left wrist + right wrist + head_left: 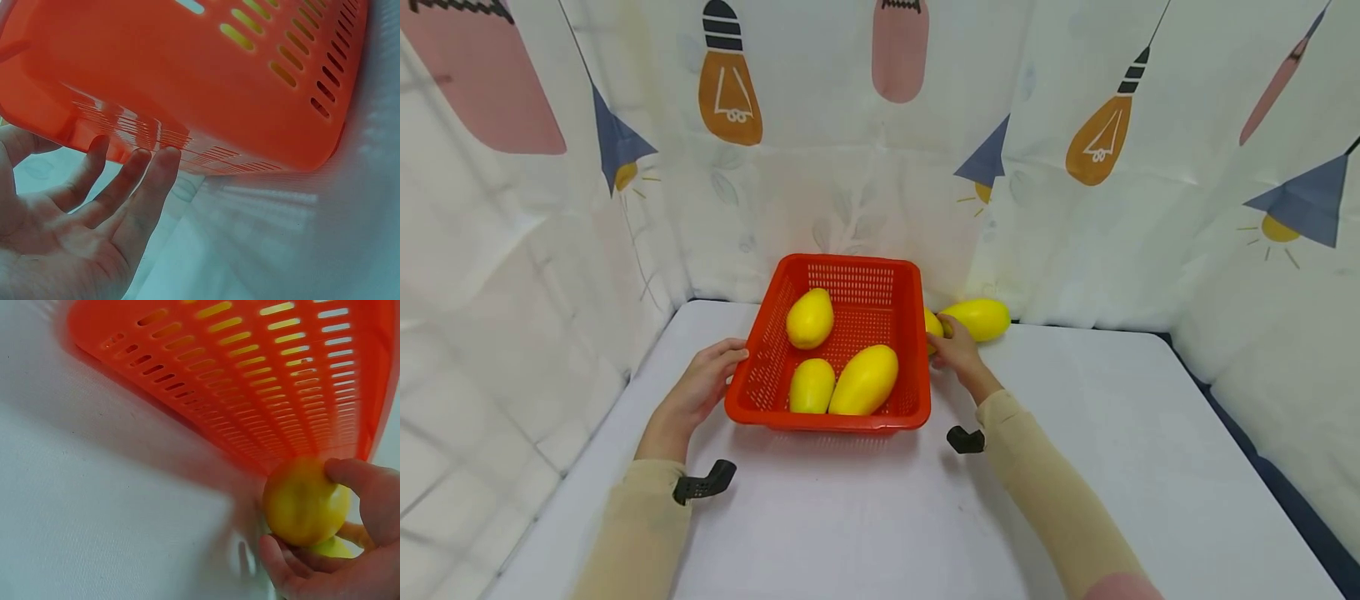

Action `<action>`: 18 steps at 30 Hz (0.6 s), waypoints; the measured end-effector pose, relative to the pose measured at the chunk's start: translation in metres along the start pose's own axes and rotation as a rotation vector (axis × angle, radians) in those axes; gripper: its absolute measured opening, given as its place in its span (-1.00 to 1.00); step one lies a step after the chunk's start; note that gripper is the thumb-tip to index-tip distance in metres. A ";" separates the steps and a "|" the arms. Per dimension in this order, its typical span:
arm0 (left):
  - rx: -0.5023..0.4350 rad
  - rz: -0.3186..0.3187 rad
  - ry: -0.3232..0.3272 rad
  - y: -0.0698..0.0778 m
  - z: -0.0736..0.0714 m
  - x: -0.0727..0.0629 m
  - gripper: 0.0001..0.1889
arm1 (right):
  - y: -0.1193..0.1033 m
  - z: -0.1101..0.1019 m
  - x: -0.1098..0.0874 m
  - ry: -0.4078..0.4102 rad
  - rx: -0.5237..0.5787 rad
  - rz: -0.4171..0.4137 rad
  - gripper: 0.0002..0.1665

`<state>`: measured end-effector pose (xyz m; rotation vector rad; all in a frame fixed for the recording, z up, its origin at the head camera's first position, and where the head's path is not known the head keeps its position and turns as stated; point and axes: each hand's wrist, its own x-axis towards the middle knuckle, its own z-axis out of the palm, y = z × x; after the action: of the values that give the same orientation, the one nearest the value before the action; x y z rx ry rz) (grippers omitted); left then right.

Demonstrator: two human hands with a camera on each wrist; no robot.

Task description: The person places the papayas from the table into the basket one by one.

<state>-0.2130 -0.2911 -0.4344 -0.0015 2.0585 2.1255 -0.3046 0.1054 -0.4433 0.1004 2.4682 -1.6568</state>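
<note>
A red plastic basket (831, 422) with slotted walls stands on the table. Inside it lie three yellow mangoes: one mango (810, 318) toward the back, a smaller mango (811, 387) and a larger mango (867, 380) side by side at the front. My left hand (695, 390) touches the basket's left side, its fingers (153, 187) loosely extended against the outer wall. Outside the right wall, my right hand (961, 354) holds a mango (305, 503) between thumb and fingers. Another mango (985, 319) lies just behind that hand; the basket partly hides the held one in the head view.
The white table (1112, 467) extends in front and to the right. A printed curtain (880, 183) hangs close behind the basket and along both sides. Each wrist carries a black camera mount, such as the left mount (706, 482).
</note>
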 end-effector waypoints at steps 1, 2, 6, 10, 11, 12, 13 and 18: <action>-0.002 0.003 0.001 0.000 0.000 0.000 -0.85 | 0.000 -0.001 -0.001 0.001 0.007 -0.005 -0.26; -0.001 0.005 0.001 0.000 0.000 0.000 -0.85 | -0.001 -0.002 -0.002 0.001 0.012 -0.006 -0.25; 0.004 0.005 0.002 0.001 0.000 -0.001 -0.85 | -0.007 -0.006 -0.011 -0.010 0.018 0.000 -0.21; 0.023 -0.007 0.006 0.001 0.000 -0.001 -0.81 | -0.010 -0.010 -0.015 -0.017 0.022 0.025 -0.20; 0.025 -0.007 0.009 0.001 0.000 -0.001 -0.81 | -0.011 -0.011 -0.017 -0.018 0.026 0.024 -0.20; 0.031 -0.007 0.009 0.001 0.001 -0.002 -0.81 | -0.011 -0.012 -0.018 -0.017 0.030 0.023 -0.20; 0.033 -0.005 0.009 0.001 0.001 -0.002 -0.81 | -0.006 -0.014 -0.014 -0.014 0.037 0.019 -0.19; 0.039 0.000 0.010 0.002 0.001 -0.003 -0.82 | -0.005 -0.019 -0.018 -0.009 0.039 0.002 -0.18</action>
<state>-0.2101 -0.2901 -0.4319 -0.0070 2.1050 2.0899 -0.2895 0.1219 -0.4283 0.0995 2.4290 -1.7006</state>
